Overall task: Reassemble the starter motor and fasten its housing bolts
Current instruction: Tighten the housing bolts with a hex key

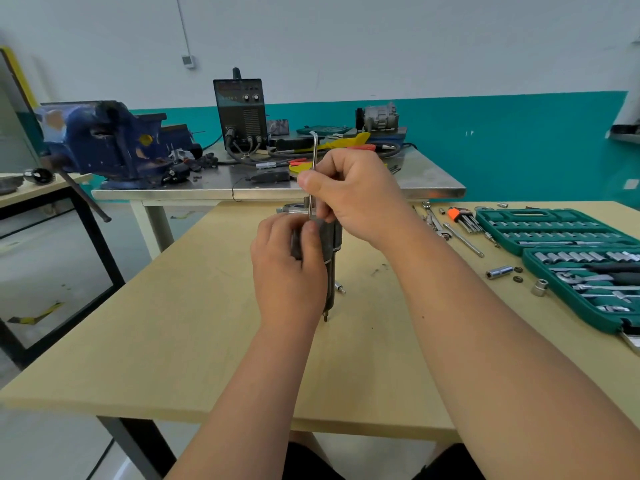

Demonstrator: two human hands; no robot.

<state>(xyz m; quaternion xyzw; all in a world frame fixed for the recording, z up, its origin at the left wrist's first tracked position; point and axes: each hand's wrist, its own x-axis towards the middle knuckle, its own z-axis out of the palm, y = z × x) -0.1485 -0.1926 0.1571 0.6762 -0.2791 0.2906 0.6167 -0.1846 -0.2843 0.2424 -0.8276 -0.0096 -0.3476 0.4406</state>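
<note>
Standing on end mid-tabletop [173,323], the starter motor [333,237] is gripped by your left hand [287,268], fingers curled round its dark body. Your right hand [356,195] pinches an upright L-shaped key [314,157] above it. A green socket set [554,230] lies well to the right.

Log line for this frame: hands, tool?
left hand: grips starter motor, upright | right hand: pinches hex key, tip at motor top | stage: likely bolt fastening
</note>
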